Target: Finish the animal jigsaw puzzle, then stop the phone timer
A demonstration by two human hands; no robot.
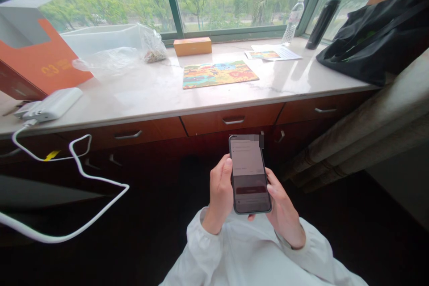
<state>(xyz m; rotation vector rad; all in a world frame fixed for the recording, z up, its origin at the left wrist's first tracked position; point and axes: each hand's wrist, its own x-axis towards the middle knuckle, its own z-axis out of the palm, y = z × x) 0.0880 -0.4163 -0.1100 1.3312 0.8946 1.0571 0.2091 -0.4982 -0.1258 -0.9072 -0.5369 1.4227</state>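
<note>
A dark-framed smartphone [250, 174] is held upright between both hands, above my lap and in front of the drawers. My left hand [220, 187] grips its left edge, the thumb lying along the side. Around the lower right edge closes my right hand [283, 203], its thumb by the screen's rim. The screen is lit, pale on top and darker below; its text is too small to read. On the counter beyond lies a colourful picture puzzle or board [219, 74], apart from both hands.
The marble counter [147, 98] runs under the window. On it are an orange box [50, 65], a clear plastic bin [100, 35], a small orange carton [192, 47], papers [284, 52], a bottle [293, 22], a black flask [323, 24] and a black bag [375, 40]. A white cable [100, 210] hangs from a white adapter [58, 103].
</note>
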